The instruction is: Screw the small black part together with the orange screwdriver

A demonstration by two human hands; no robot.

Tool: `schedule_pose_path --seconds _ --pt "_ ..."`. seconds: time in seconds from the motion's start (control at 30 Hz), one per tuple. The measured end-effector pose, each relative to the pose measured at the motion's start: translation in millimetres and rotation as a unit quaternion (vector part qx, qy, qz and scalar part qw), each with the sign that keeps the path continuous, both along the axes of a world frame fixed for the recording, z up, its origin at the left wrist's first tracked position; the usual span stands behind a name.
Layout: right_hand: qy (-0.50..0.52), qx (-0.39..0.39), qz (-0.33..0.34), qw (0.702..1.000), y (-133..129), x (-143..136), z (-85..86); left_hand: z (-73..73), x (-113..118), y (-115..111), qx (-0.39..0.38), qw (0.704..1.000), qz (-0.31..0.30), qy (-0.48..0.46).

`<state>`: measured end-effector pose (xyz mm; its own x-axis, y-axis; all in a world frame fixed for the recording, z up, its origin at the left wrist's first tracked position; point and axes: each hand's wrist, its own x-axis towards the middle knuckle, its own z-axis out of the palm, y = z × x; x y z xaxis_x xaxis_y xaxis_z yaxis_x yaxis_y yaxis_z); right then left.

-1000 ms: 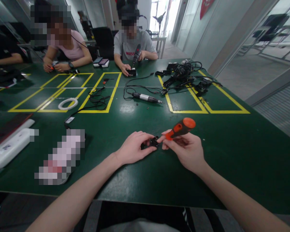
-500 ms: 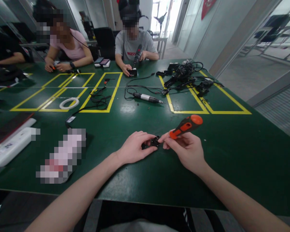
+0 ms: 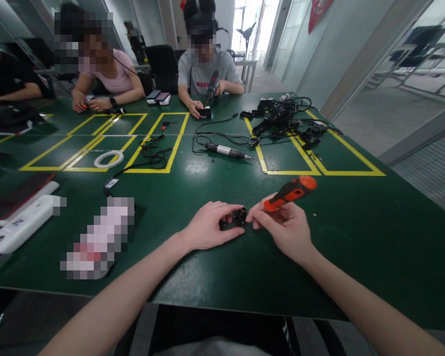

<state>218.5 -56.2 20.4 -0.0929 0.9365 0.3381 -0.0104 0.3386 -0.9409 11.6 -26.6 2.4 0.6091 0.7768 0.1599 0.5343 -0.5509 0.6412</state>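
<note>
My left hand (image 3: 209, 225) rests on the green table with thumb and fingers curved round a small black round part (image 3: 240, 216). A short stub stands up from that part, and its left side is hidden by my fingers. Closed in my right hand (image 3: 287, 227) is a screwdriver (image 3: 291, 193) with an orange and black handle. Its handle slants up to the right, and its shaft is hidden by the hand. The right fingertips are close beside the black part; whether they touch it I cannot tell.
Beyond my hands lies a corded electric screwdriver (image 3: 228, 151). Tangled black cables (image 3: 282, 116) are at the back right. To the left are a white power strip (image 3: 22, 222), a blurred pink object (image 3: 104, 232) and a white ring (image 3: 109, 158). A co-worker (image 3: 209, 69) sits opposite.
The screwdriver handle has shifted slightly right in my right hand. The left thumb and forefinger sit a little wider round the black part, and its stub shows more upright.
</note>
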Motion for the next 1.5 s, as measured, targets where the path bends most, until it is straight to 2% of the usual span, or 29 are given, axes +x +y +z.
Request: schedule_pose_path --seconds 0.3,0.53,0.67,0.9,1.07,1.2,1.5 --pt "-0.026 0.043 -0.016 0.999 4.0 1.0 0.1 -0.3 0.7 0.6 0.01 1.0 0.008 0.015" --pt "0.012 0.003 0.057 0.998 7.5 -0.2 -4.3 0.6 1.7 0.4 0.007 1.0 0.007 0.013" --pt "0.047 0.01 0.041 0.998 5.4 -2.1 -3.7 -0.3 1.7 1.0 0.01 1.0 0.009 0.016" --pt "-0.024 0.029 -0.019 0.999 3.5 0.5 1.1 -0.7 1.7 1.8 0.012 1.0 0.005 0.015" --pt "0.0 0.019 -0.022 1.0 4.8 0.1 1.5 -0.6 2.9 1.6 0.006 1.0 0.012 0.007" --pt "0.017 0.018 0.009 1.0 4.0 -0.8 -0.8 0.5 4.3 1.3 -0.005 0.999 0.033 0.017" --pt "-0.021 0.013 -0.002 1.0 1.7 -1.1 1.9 0.2 3.3 2.3 -0.02 1.0 0.019 -0.015"
